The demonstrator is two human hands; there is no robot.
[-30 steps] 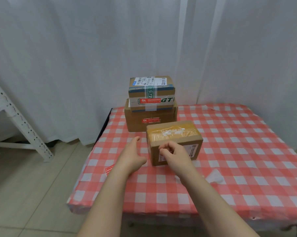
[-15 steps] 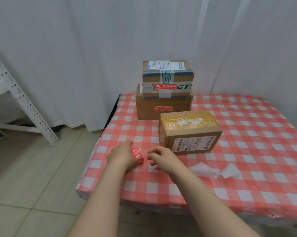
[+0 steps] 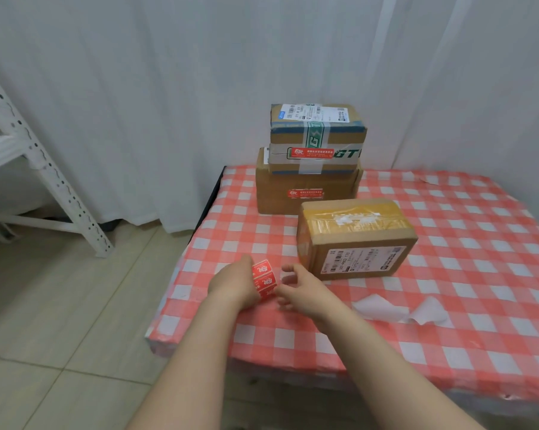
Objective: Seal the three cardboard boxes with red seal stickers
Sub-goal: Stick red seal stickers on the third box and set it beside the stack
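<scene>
- A white curtain (image 3: pixel 138 103) hangs behind the yellow-taped box (image 3: pixel 355 237).
- The worktop (image 3: pixel 448 336), under a red-and-white checked cloth, carries the yellow-taped box near its left front part.
- A white metal rack (image 3: pixel 45 169) stands on the floor, well to the left of the yellow-taped box.
- A plain brown box (image 3: pixel 277 197) sits just behind the yellow-taped box, with a red seal sticker (image 3: pixel 305 193) on its front.
- A box with green tape (image 3: pixel 318 135) is stacked on the plain one and has its own red sticker (image 3: pixel 310 153).
- The yellow-taped box shows no red sticker on its top or front.
- The left hand (image 3: pixel 231 283), front-left of the yellow-taped box, has its grip closed around a strip of red seal stickers (image 3: pixel 264 278).
- The right hand (image 3: pixel 305 290), just in front of the yellow-taped box, is loosely curled and holds nothing, with its fingertips beside the strip.
- Two white backing papers (image 3: pixel 383 308) lie in front of the yellow-taped box.
</scene>
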